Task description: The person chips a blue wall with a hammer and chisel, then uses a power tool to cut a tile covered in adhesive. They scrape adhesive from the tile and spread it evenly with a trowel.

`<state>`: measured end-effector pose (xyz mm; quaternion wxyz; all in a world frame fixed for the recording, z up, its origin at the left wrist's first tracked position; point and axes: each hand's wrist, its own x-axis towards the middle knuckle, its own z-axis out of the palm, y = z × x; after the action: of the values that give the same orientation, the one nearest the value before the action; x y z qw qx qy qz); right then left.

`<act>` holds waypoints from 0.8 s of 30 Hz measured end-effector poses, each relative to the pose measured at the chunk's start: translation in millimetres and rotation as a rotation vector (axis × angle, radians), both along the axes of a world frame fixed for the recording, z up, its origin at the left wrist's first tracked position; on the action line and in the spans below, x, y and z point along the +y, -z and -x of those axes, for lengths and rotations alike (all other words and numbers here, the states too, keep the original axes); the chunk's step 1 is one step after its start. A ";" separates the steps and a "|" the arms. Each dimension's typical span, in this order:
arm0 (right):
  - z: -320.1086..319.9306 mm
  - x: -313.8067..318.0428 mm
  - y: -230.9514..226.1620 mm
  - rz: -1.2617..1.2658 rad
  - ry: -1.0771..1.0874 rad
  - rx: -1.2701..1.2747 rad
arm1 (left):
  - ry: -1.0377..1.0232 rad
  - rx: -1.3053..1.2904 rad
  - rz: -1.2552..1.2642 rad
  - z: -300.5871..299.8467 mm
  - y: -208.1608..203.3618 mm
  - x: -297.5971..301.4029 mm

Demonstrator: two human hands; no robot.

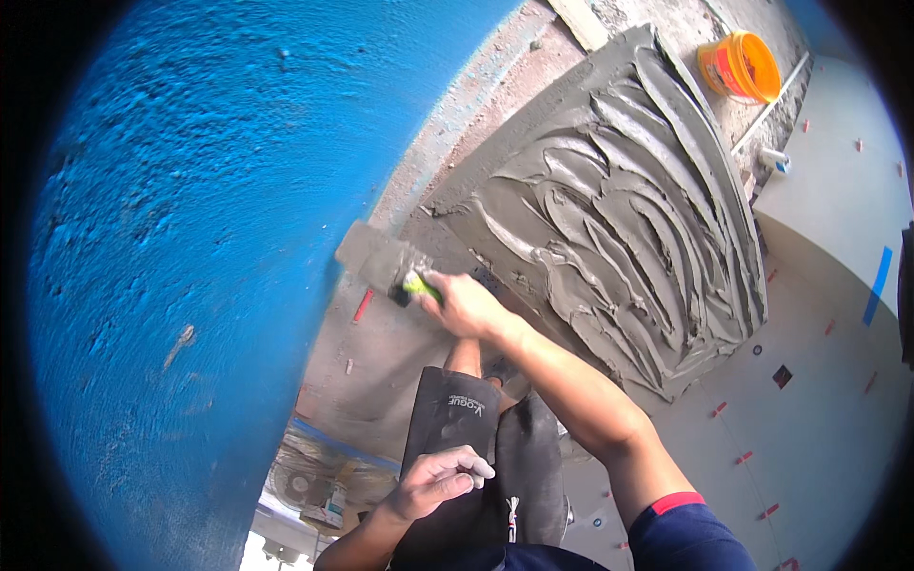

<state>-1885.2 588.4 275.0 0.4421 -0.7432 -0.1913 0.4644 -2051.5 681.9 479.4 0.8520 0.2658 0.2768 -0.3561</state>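
My right hand [466, 306] is closed round the yellow-green handle of a wide putty knife [376, 255]. Its mortar-smeared grey blade reaches left, its tip beside the foot of the blue wall [190, 143]; whether they touch I cannot tell. A large slab [666, 392], looking like a tile, lies right of this hand. Thick wet grey mortar [609, 219] covers it in curved ridges. My left hand [443, 483] hovers over my dark-trousered knees, its fingers loosely bent, thumb apart, nothing in it. Pale residue coats its fingertips.
An orange bucket [716, 68] stands beyond the slab at far right, near a small white object [776, 160]. Pale floor tiles [809, 247] with red clips [745, 458] and a blue tape strip [877, 285] extend rightward. A red piece [363, 305] lies below the blade.
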 end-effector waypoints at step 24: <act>188.4 -83.5 66.8 0.515 0.485 -0.006 | 0.356 0.030 -0.190 116.0 12.4 -42.3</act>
<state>-2073.6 504.9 208.2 0.3369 -0.8555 0.1126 0.3767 -2167.5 639.6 467.1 0.7424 0.3843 0.2705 -0.4775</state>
